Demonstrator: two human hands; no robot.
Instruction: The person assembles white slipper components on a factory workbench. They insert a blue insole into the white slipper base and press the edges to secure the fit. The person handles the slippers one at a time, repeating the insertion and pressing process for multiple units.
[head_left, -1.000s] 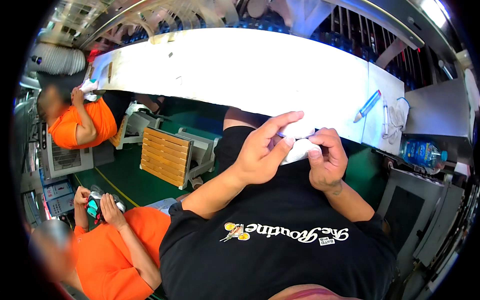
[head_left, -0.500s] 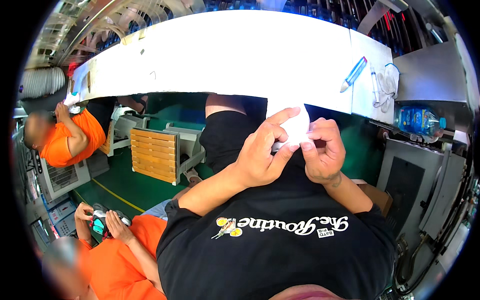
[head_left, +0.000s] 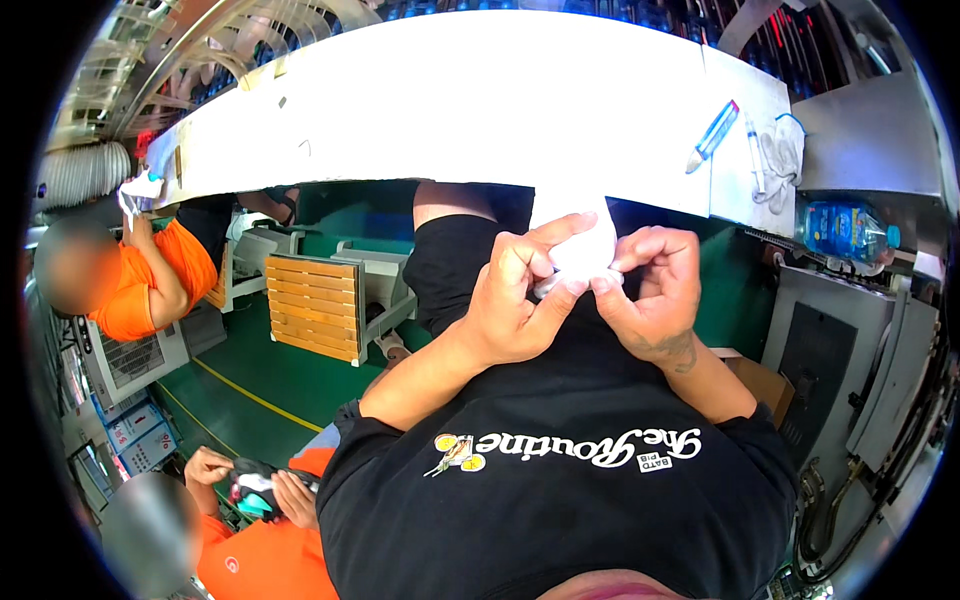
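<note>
Between my hands, just off the near edge of the bright white table (head_left: pixel 450 100), is a white rounded piece (head_left: pixel 585 250) that looks like soft fabric; glare washes out its detail. My left hand (head_left: pixel 525 285) has its thumb and fingers closed on the left side of the piece. On the opposite side, my right hand (head_left: pixel 655 285) pinches the lower edge between thumb and bent fingers. The two thumb tips lie close together at that edge, where the material looks bunched. The far end of the piece merges with the glare near the table.
A blue marker-like tool (head_left: pixel 712 137), a thin clear syringe-like tool (head_left: pixel 754 155) and a white glove (head_left: pixel 782 160) lie at the table's right end. Beside it sits a blue-labelled bottle (head_left: pixel 850 232). Two people in orange work at left, near a slatted wooden seat (head_left: pixel 313 308).
My hands stay on the white piece, with small shifts of fingers and thumbs along its lower edge. At left, one co-worker raises a white item; the other lowers a dark shoe.
</note>
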